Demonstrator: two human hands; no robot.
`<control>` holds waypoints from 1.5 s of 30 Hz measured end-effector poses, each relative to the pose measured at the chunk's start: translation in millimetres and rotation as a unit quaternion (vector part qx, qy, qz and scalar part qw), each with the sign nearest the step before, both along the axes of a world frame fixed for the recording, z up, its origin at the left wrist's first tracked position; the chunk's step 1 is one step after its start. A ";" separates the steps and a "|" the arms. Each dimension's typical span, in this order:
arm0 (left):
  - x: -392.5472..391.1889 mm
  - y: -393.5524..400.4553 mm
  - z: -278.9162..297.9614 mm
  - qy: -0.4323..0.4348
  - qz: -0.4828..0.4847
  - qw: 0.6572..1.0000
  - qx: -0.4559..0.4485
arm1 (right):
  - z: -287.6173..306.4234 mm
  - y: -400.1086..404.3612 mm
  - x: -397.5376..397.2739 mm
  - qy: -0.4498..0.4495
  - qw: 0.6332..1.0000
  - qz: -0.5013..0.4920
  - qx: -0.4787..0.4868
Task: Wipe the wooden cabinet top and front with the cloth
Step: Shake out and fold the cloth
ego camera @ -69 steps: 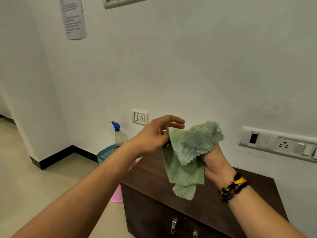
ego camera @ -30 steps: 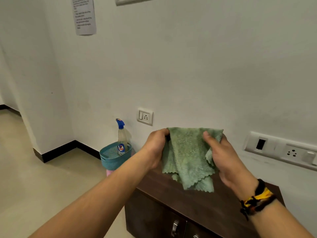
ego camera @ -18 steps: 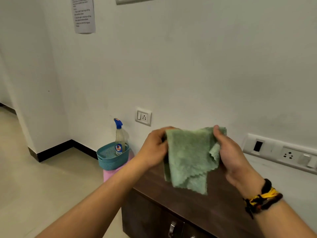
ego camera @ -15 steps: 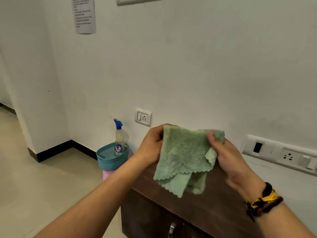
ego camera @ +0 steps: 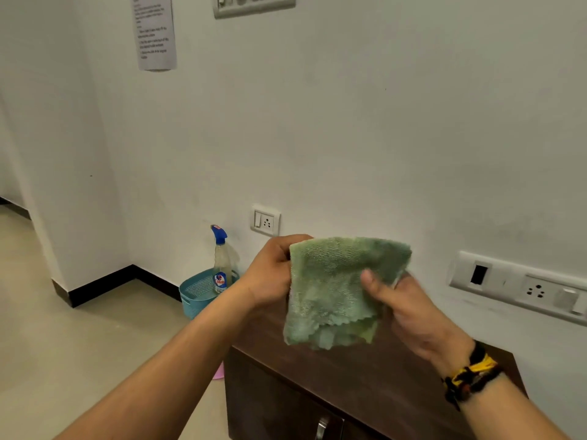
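One spray bottle (ego camera: 222,265) stands upright in teal basket (ego camera: 198,292).

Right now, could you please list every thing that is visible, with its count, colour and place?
cloth: one, green, held up above the cabinet
cabinet: one, dark brown, against the wall
spray bottle: one, clear with blue head, in the basket
basket: one, teal, on the floor
wall sockets: several, white
paper notice: one, on the wall
wristbands: black and yellow, right wrist
left hand: gripping cloth
right hand: gripping cloth
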State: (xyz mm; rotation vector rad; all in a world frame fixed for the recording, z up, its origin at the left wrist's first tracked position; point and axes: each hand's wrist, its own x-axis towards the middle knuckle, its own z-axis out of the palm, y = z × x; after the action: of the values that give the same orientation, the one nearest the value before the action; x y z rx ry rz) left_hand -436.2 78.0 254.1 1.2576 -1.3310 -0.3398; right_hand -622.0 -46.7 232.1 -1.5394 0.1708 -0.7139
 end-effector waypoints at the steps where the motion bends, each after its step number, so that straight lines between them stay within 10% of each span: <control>1: -1.6 -0.4 1.3 0.006 0.005 1.000 0.007 | -7.7 2.0 0.1 0.044 0.999 0.019 -0.003; 10: 0.9 5.5 -17.6 0.271 0.098 0.941 0.176 | -12.2 8.7 6.2 0.046 0.991 0.004 0.123; 15: 10.0 17.0 -28.5 0.440 -0.035 0.875 0.199 | -17.6 11.1 12.2 0.044 0.979 -0.028 0.195; 20: 8.5 30.8 -37.0 0.293 -0.104 0.939 0.147 | -18.8 5.0 15.9 0.015 0.972 0.005 0.235; 30: 47.8 43.8 -51.0 0.259 -0.205 0.939 0.099 | -32.1 -15.7 21.4 -0.035 0.934 0.140 0.328; 34: 53.7 31.6 -64.9 0.166 -0.013 0.975 0.146 | -52.5 -9.5 48.9 0.086 0.995 -0.005 0.051; 38: 78.4 18.8 -82.9 0.265 0.006 0.950 0.165 | -65.0 -10.0 76.6 0.056 0.995 -0.073 -0.030; 45: 122.7 -10.0 -64.9 -0.016 0.174 0.978 0.111 | -75.1 -27.8 143.7 0.091 0.974 -0.126 -0.165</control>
State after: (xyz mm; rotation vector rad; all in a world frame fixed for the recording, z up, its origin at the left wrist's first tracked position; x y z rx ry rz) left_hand -313.4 68.0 189.1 1.6595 -1.0939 -0.2240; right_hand -478.3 -74.5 157.0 -1.9246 0.4077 -0.8304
